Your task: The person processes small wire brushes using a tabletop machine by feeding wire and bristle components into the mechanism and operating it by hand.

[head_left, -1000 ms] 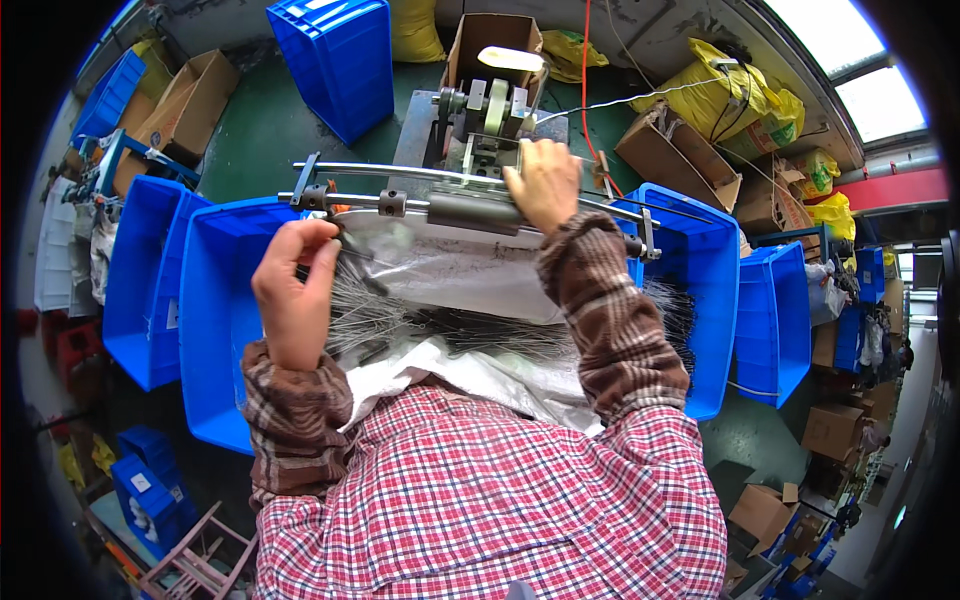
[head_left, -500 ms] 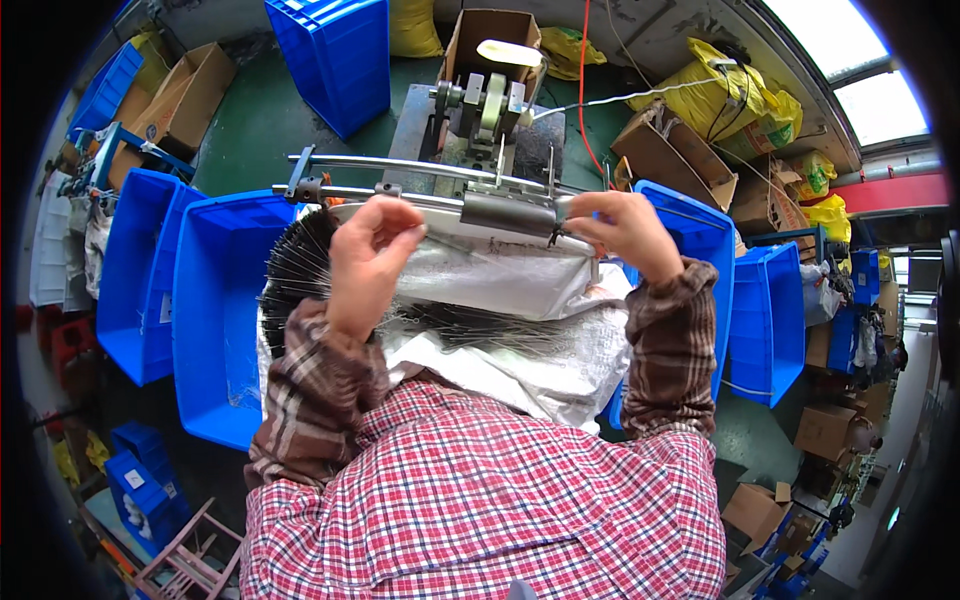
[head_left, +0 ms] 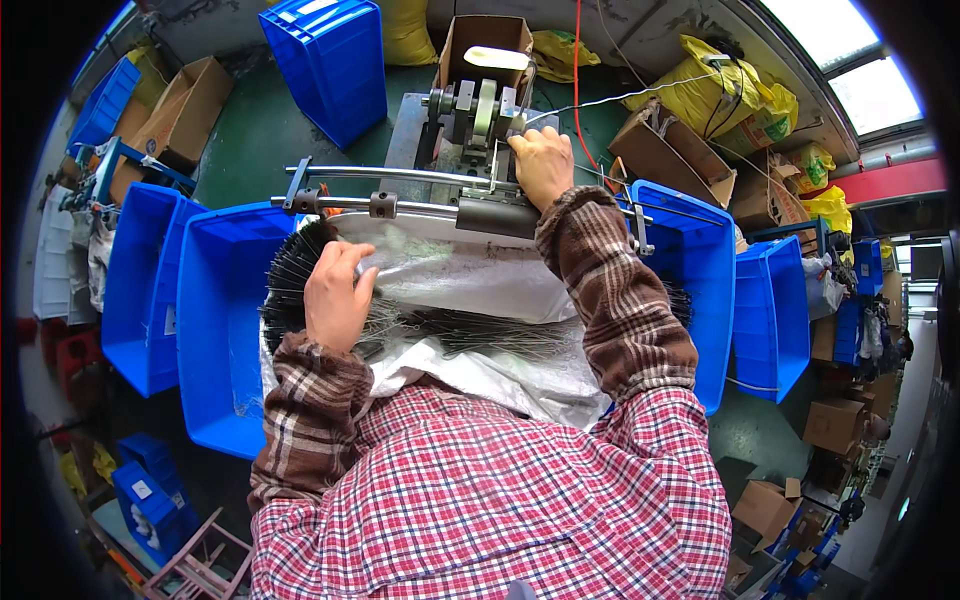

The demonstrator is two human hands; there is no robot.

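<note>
While our right hand (head_left: 541, 163) rests fingers curled on the small machine (head_left: 478, 112), our left hand (head_left: 336, 296) pinches wires from the bundle (head_left: 450, 330) across the plastic sheet's (head_left: 470, 280) left edge; feeding looks next, needing one separated strand.

I noted the machine (head_left: 480, 110) as dull grey metal with smooth steel rods (head_left: 400, 175). The bins (head_left: 225, 330) looked glossy blue plastic. Wire bundle (head_left: 300, 270) was thin, dark; sheet (head_left: 470, 275) glossy, crinkled. Shirt (head_left: 500, 490) soft woven plaid cloth.
</note>
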